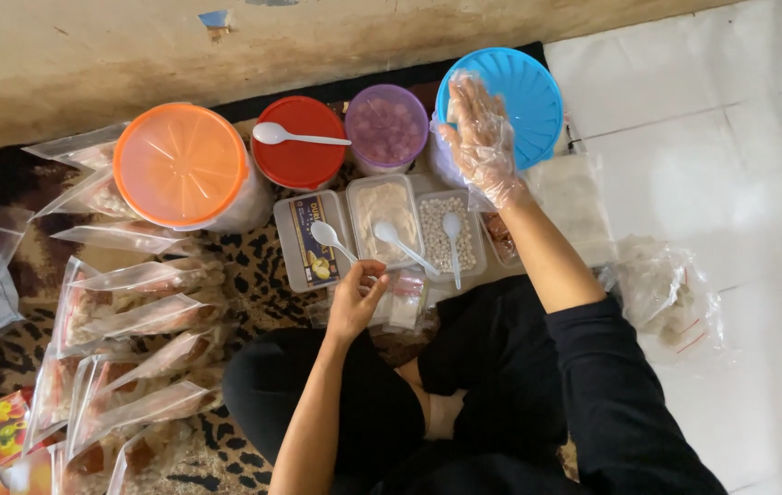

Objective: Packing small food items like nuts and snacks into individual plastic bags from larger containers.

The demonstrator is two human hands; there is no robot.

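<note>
My right hand [480, 137], in a clear plastic glove, is raised with fingers spread over the blue-lidded container [524, 92] at the back. My left hand [356, 298], bare, pinches a small clear packet [400, 302] just in front of the row of rectangular tubs. A closed tub with a white spoon on its lid [310, 240] stands beside an open tub of pale powder [384, 213] and a tub of white pearls [435, 234], each of these two with a spoon resting in it.
At the back stand an orange-lidded tub [180, 163], a red-lidded tub with a spoon [299, 142] and a purple-lidded tub [386, 126]. Several filled clear pouches [134, 321] lie at left on the leopard-print mat. A crumpled plastic bag [666, 293] lies on the white tiles at right.
</note>
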